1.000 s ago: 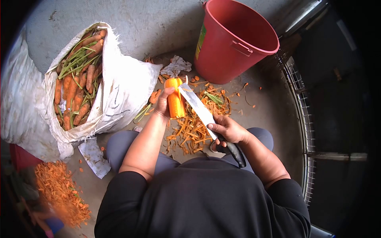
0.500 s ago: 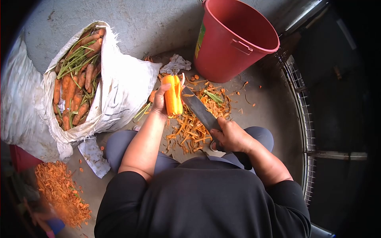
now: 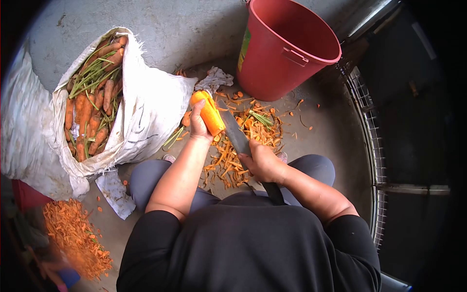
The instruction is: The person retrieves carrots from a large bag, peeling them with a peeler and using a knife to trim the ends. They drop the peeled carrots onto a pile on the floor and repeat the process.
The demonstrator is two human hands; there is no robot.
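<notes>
Though partly behind the knife (image 3: 234,130), probably carrot peelings (image 3: 263,132), red bucket (image 3: 270,65) beyond.

Left hand (image 3: 199,125) grips a peeled carrot (image 3: 209,116), held tilted. Right hand (image 3: 264,163) holds a knife (image 3: 235,132), blade close beside the carrot; contact cannot be confirmed. Peelings (image 3: 228,163) litter the floor (image 3: 335,146) below. An open sack (image 3: 153,97) contains unpeeled carrots (image 3: 86,117); a red bucket (image 3: 272,63) stands near the wall (image 3: 185,29).

Peeled carrots (image 3: 210,118) (bright orange) tilt beside a long, dark-bladed knife (image 3: 235,131).
</notes>
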